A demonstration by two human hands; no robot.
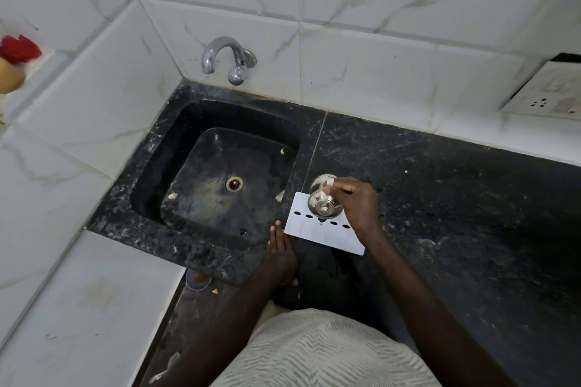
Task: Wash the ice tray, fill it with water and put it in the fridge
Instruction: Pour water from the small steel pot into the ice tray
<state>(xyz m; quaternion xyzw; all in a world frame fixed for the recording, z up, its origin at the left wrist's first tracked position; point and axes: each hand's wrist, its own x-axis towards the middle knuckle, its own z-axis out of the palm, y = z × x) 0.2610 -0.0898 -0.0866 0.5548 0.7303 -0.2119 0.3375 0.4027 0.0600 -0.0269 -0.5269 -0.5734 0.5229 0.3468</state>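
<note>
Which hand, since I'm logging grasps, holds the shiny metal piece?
The right hand: it grips the metal piece, while the left hand lies flat on the counter, holding nothing.

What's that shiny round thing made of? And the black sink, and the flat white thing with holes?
The shiny round thing in the right hand looks like polished metal, likely steel: it mirrors light. The sink looks like black speckled stone, perhaps granite, glossy. The flat white thing seems smooth plastic, matte; it could be painted metal.
</note>
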